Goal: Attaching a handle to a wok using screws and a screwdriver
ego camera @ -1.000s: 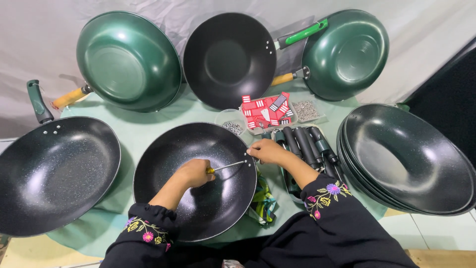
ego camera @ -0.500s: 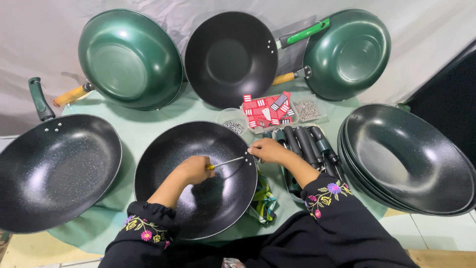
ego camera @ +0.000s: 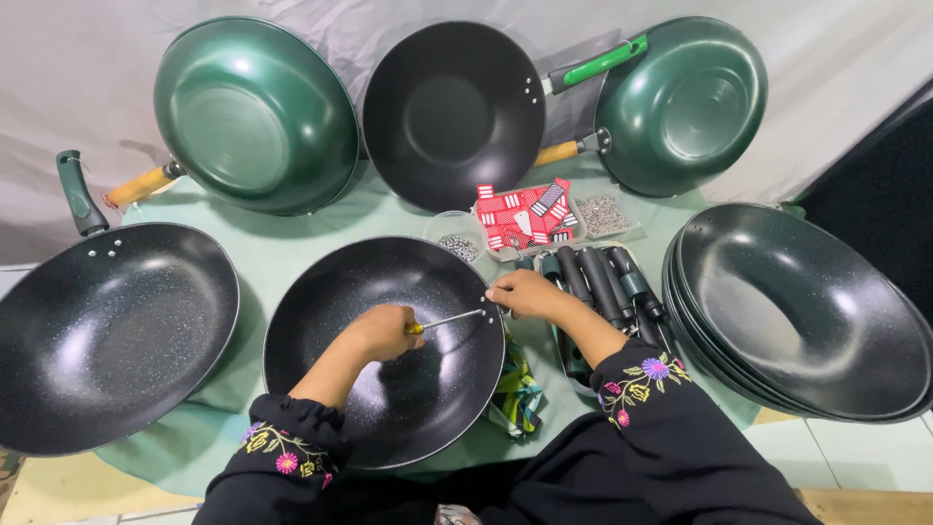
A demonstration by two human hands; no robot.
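Observation:
A black speckled wok pan (ego camera: 340, 301) without a handle lies in front of me on the green cloth. My left hand (ego camera: 381, 332) is inside the pan, shut on a screwdriver (ego camera: 449, 320) with a yellow grip; its metal shaft points right toward the pan's rim. My right hand (ego camera: 522, 292) rests on that right rim, fingers pinched at the spot the screwdriver tip meets. Beside my right hand lies a row of dark pan handles (ego camera: 603, 287) in a tray.
A finished black pan with a green handle (ego camera: 97, 331) sits left. Three pans lean on the back wall: green (ego camera: 255, 115), black (ego camera: 453, 112), green (ego camera: 680, 102). A stack of black pans (ego camera: 807, 311) is right. Small tubs of screws (ego camera: 460, 243), (ego camera: 603, 216) and red packets (ego camera: 523, 216) sit behind.
My two hands stay at the pan's right rim with the screwdriver; only slight shifts of the left hand show. The view has moved a little.

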